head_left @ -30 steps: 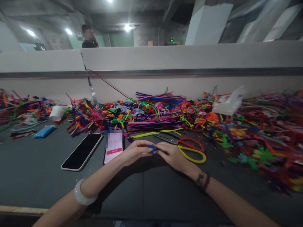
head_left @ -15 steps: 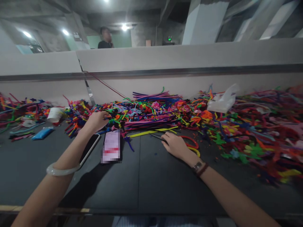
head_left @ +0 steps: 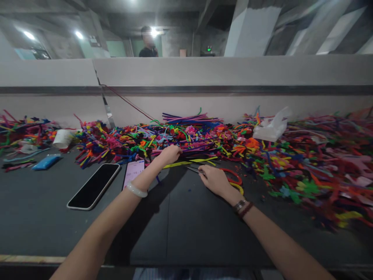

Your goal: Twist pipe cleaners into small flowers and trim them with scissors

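My left hand [head_left: 170, 154] is at the front of the pile, its fingers bent down by a bundle of purple pipe cleaners [head_left: 198, 148]. Its fingertips are hidden, so I cannot tell whether it grips any. My right hand [head_left: 214, 179] lies on the table with its fingers curled over the middle of a pair of scissors [head_left: 235, 177]. The scissors' blades point left and their red and yellow handles show beyond the hand. Yellow pipe cleaners [head_left: 204, 160] lie between the hands, just beyond the blade tips.
A dark phone [head_left: 93, 187] and a lit phone [head_left: 134, 171] lie on the left, the second partly under my left forearm. Further left are a blue packet [head_left: 46, 161] and a white cup [head_left: 62, 139]. A plastic bag [head_left: 271, 126] sits on the colourful heap [head_left: 303, 175] at right.
My left hand has moved right, from the pile beyond the phones to the purple bundle. My right hand stays over the scissors. The person in the background has shifted right.
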### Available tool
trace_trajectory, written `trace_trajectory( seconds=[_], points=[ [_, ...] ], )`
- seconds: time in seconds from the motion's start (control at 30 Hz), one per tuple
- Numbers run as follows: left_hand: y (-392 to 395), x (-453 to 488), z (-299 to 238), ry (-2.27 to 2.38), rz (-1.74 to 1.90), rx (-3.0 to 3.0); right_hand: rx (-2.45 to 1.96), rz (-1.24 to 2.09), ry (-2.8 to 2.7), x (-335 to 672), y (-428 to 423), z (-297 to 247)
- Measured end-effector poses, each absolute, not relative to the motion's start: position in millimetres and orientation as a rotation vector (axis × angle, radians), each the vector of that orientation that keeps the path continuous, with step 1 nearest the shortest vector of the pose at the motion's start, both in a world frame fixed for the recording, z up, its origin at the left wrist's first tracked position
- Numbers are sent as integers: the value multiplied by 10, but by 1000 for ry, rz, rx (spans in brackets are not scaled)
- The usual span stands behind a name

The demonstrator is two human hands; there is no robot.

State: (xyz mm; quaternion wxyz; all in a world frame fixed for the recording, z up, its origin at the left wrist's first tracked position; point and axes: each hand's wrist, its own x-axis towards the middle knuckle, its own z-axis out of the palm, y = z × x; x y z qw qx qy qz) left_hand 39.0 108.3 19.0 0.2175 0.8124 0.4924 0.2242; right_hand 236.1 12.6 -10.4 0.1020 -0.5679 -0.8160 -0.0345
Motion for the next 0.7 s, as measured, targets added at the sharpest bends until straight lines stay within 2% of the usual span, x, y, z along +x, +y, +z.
trace_trajectory(
  seconds=[0.37, 0.7],
  points=[
    [1249, 461, 84, 1523, 426, 2490, -1701, -13, -2396, 2344, 106, -56],
    [1354, 464, 529, 1474, 493, 2601, -1690, 2, -2406, 2358, 124, -80]
  ],
)
